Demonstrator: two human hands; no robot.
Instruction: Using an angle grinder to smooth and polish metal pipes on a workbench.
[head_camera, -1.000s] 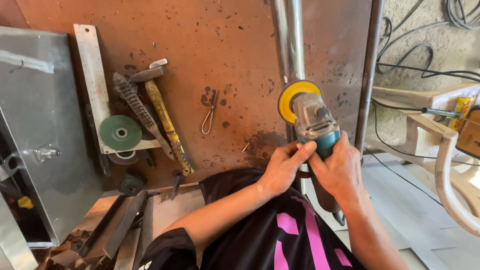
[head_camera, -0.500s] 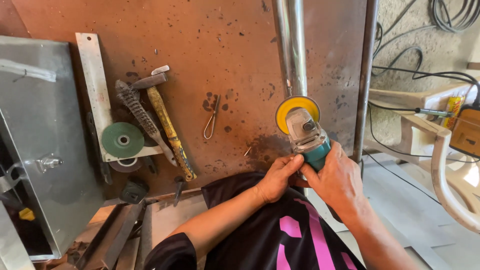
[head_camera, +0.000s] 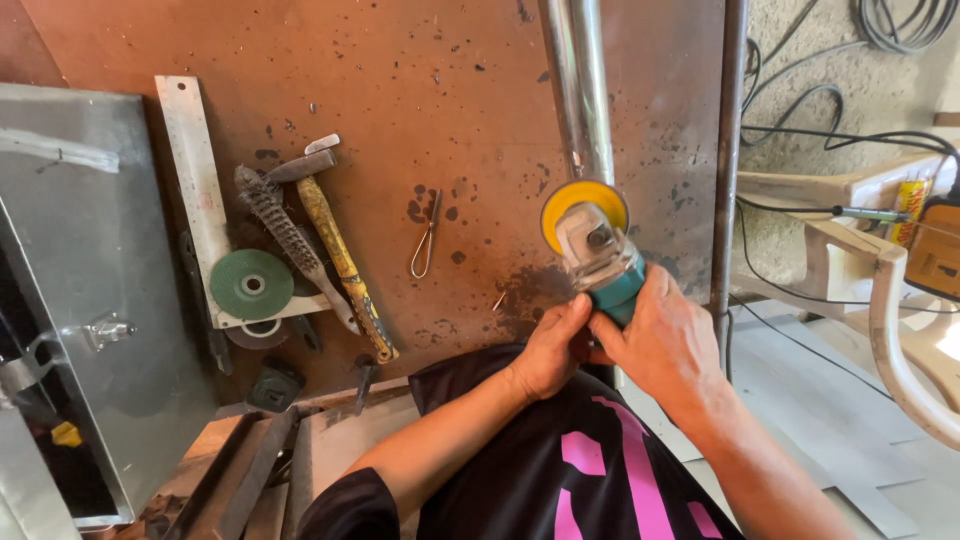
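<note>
A rusty brown steel desk (head_camera: 400, 120) fills the view, and a pair of shiny steel tubes (head_camera: 580, 90) is laid along it, running away from the person. A teal angle grinder with a yellow disc (head_camera: 598, 248) is held over the near end of the tubes, its long axis slanted from lower right to upper left, disc end pointed away from the body. The right hand (head_camera: 668, 345) is wrapped around the teal body, fingers closed on it. The left hand (head_camera: 552, 348) is curled against the body's near left side, forearm crossing from lower left. A yellow-handled hammer (head_camera: 340, 255) and a green grinding disc (head_camera: 252, 285) are seen well apart to the left.
</note>
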